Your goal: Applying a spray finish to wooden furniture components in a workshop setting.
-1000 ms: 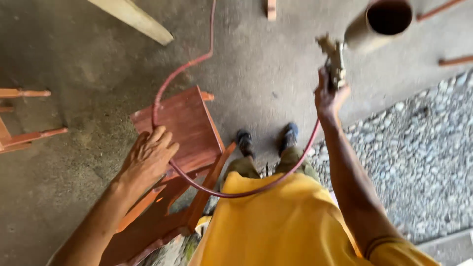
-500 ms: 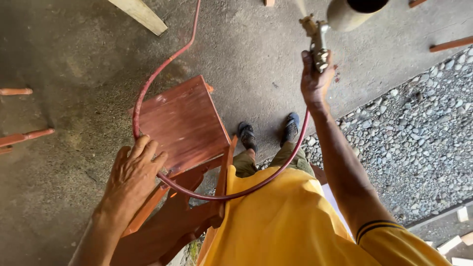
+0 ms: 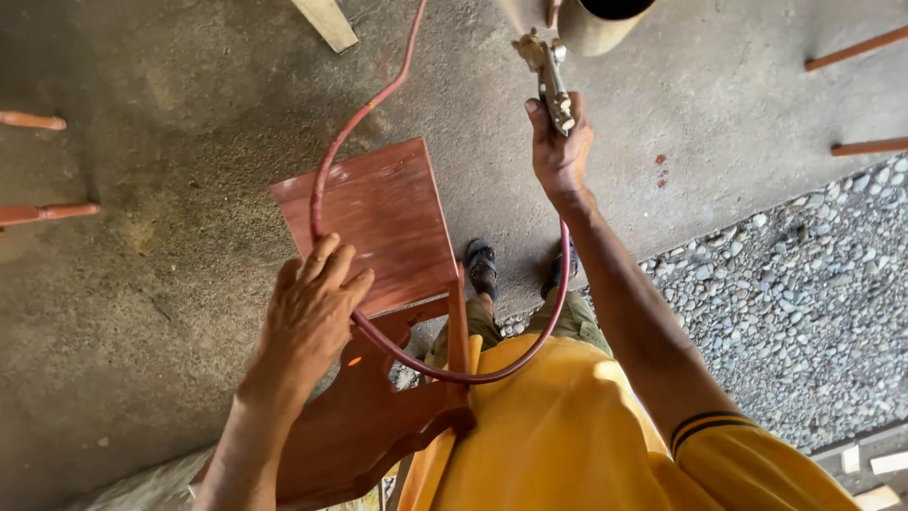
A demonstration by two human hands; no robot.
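Note:
A reddish-brown wooden chair (image 3: 378, 227) stands on the concrete floor in front of me, its seat glossy. My left hand (image 3: 312, 308) rests on the chair's back edge, fingers curled over it beside a red air hose (image 3: 326, 166). My right hand (image 3: 560, 151) is raised and grips a metal spray gun (image 3: 547, 71) with a tan cup (image 3: 596, 21) at the top edge. The hose loops from the gun down past my yellow shirt and up across the chair seat.
Reddish wooden rails (image 3: 43, 213) lie at the left edge and more reddish sticks (image 3: 861, 47) at the upper right. A pale wooden plank (image 3: 326, 21) lies at the top. Grey gravel (image 3: 804, 303) covers the ground on the right. My sandalled feet (image 3: 482, 270) stand by the chair.
My right hand with the spray gun has moved left and up toward the cup. My left hand slid lower on the chair's back. The view shifted slightly.

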